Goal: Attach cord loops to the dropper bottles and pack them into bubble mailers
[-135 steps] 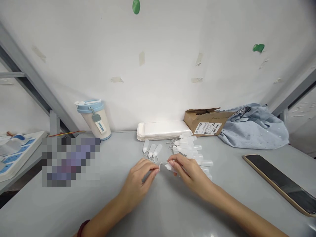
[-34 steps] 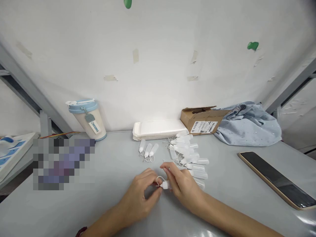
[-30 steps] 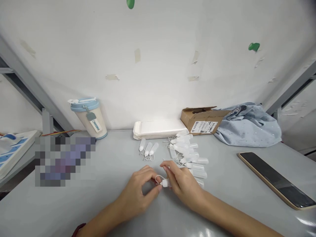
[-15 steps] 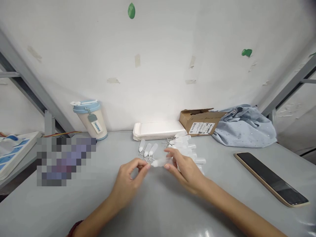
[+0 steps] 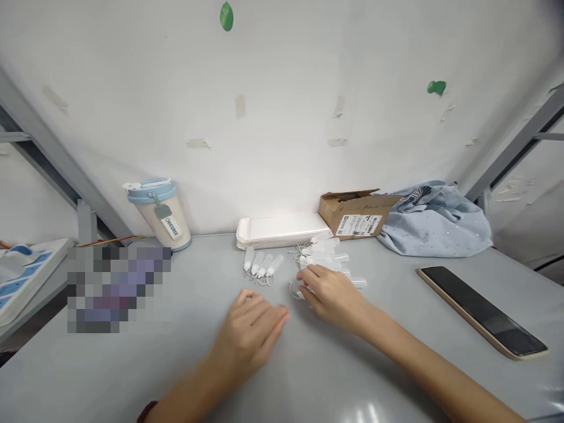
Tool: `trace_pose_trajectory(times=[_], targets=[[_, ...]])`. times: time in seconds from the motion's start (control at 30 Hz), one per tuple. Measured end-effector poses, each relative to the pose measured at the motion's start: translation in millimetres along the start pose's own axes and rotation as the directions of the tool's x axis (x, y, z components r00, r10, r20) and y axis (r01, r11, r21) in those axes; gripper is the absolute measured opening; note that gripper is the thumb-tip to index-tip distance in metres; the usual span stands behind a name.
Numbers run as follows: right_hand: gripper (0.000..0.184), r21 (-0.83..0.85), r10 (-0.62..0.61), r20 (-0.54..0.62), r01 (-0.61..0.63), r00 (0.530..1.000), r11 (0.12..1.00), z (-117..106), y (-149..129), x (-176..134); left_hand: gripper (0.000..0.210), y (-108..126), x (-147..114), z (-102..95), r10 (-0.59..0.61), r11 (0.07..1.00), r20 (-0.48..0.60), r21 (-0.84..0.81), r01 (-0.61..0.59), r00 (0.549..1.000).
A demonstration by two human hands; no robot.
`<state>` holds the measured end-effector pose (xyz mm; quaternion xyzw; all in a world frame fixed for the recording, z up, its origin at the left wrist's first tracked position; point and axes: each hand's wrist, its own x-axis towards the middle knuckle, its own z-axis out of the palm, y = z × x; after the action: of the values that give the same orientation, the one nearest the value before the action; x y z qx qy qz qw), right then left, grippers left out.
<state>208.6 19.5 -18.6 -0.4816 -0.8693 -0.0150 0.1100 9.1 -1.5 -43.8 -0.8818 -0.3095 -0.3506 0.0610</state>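
My right hand (image 5: 332, 294) is over the near edge of a loose pile of small translucent dropper bottles (image 5: 324, 247). Its fingers and thumb are bent around one dropper bottle (image 5: 300, 295), whose white tip and thin looped string poke out while the rest is hidden. In front of the bottles and a little above the grey table hangs my left hand (image 5: 253, 332), thumb and fingers pressed together, nothing visible in them. Beyond it, several more dropper bottles (image 5: 263, 264) lie side by side in a slanting row, tips and strings towards me.
Behind the bottles lie a stack of white flat boxes (image 5: 282, 229) and an open cardboard box (image 5: 359, 214). Light blue cloth (image 5: 436, 226) is bunched at the back right, a phone (image 5: 482, 311) lies right. A lidded tumbler (image 5: 161, 217) and a power strip (image 5: 30, 276) are left.
The bottle that lay between my hands has joined the row on the left. My left hand has drawn back towards me, and my right hand has closed around another bottle at the pile.
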Motion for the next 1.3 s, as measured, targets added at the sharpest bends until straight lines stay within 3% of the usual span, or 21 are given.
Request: trace_pose_trajectory(times=[0.1, 0.43, 0.6, 0.7, 0.8, 1.03, 1.1, 1.2, 1.3], targets=[[0.007, -0.051, -0.002, 0.050, 0.005, 0.999, 0.999, -3, 3, 1, 0.021, 7, -3, -0.3, 0.082, 0.997, 0.110, -0.021, -0.080, 0.990], [0.007, -0.044, -0.047, 0.164, 0.055, 0.985, 0.997, -2, 5, 1, 0.025, -16, -8, 5.0, -0.119, 0.988, 0.264, -0.065, 0.141, 0.957], [0.002, -0.044, -0.098, 0.062, 0.100, 0.993, 0.994, 5, 2, 1, 0.022, -15, -8, 7.2, -0.182, 0.973, 0.242, -0.096, 0.210, 0.953], [0.009, 0.083, -0.146, -0.084, 0.153, 0.986, 0.985, 4, 1, 0, 0.022, -17, -9, 8.1, -0.328, 0.925, 0.188, -0.135, 0.355, 0.926], [0.015, 0.269, -0.147, -0.168, 0.189, 0.975, 0.944, -1, -3, -2, 0.034, -18, -7, 7.1, -0.431, 0.858, 0.204, -0.209, 0.469, 0.879], [0.022, 0.534, -0.060, -0.090, 0.099, 0.994, 0.840, -12, -13, -3, 0.023, -11, 1, -0.1, -0.437, 0.763, 0.347, -0.346, 0.546, 0.830], [0.025, 0.559, -0.027, -0.075, 0.064, 0.997, 0.827, -12, -12, -2, 0.024, -10, 3, -1.5, -0.474, 0.693, 0.368, -0.405, 0.597, 0.800], [0.030, 0.607, 0.019, -0.017, -0.005, 1.000, 0.795, -11, -12, -2, 0.024, -11, 4, -2.2, -0.521, 0.502, 0.457, -0.519, 0.692, 0.721], [0.029, 0.670, 0.041, 0.045, -0.060, 0.998, 0.740, -9, -13, -3, 0.025, -11, 4, -1.6, -0.493, 0.335, 0.546, -0.600, 0.726, 0.678]])
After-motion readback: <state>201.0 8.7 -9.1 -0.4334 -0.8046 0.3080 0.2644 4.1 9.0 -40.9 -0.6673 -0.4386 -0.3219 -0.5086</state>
